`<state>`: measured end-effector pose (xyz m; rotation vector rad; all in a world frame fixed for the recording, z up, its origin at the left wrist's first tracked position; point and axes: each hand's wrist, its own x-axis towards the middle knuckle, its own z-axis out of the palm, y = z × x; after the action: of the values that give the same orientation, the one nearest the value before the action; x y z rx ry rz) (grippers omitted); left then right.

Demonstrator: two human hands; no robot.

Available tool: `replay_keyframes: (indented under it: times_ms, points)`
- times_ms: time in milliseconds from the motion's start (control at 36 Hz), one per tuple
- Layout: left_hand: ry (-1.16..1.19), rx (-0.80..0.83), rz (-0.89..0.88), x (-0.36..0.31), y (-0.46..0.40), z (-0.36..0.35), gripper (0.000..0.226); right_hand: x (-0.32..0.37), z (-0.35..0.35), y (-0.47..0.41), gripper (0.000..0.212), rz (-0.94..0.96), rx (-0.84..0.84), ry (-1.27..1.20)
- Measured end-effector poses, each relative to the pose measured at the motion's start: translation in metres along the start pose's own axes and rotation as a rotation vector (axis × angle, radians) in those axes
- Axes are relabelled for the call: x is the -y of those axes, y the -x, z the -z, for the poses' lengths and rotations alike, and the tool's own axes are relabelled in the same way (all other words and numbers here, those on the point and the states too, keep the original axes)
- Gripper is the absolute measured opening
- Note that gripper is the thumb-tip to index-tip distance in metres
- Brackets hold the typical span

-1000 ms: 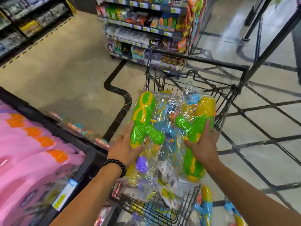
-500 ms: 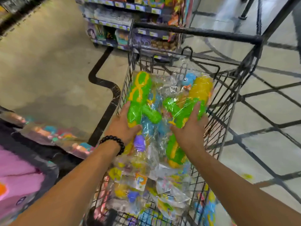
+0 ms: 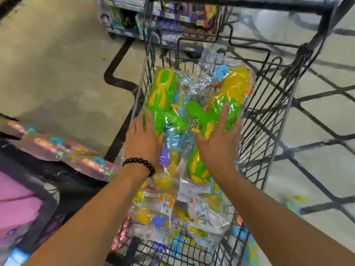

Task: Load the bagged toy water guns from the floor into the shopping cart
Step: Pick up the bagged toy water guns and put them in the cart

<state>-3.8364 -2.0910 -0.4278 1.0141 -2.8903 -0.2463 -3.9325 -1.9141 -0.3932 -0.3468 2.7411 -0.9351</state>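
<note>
store floor [image 3: 57, 73] open beside cart [image 3: 269, 116].

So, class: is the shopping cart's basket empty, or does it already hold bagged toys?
Not empty. Bagged water guns pile up inside the shopping cart, with both hands pressing on the top bags.

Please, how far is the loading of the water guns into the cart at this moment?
Done: several bagged toy water guns already lie in the shopping cart. In hand: the left hand and right hand press flat on the top bags over the basket. Left: at least one bag on the floor at the right, and another low beside the cart.
</note>
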Motion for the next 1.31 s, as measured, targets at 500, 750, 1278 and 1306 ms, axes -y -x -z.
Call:
replay_keyframes:
  times_ms: [500, 750, 1278, 1306]
  points:
    - [0.092, 0.160, 0.031, 0.008, 0.011, 0.024, 0.081, 0.001, 0.001, -0.003, 0.112, 0.030, 0.067, -0.087]
    - [-0.016, 0.078, -0.164, -0.004, 0.050, 0.075, 0.067, -0.009, 0.040, 0.030, 0.098, 0.268, 0.140, -0.017]
    - [-0.088, 0.065, -0.394, -0.057, 0.179, 0.275, 0.052, 0.063, 0.223, 0.163, 0.057, 0.515, 0.364, 0.432]
    - [-0.091, 0.063, -0.395, -0.060, 0.189, 0.285, 0.053, 0.066, 0.233, 0.173, 0.056, 0.524, 0.358, 0.441]
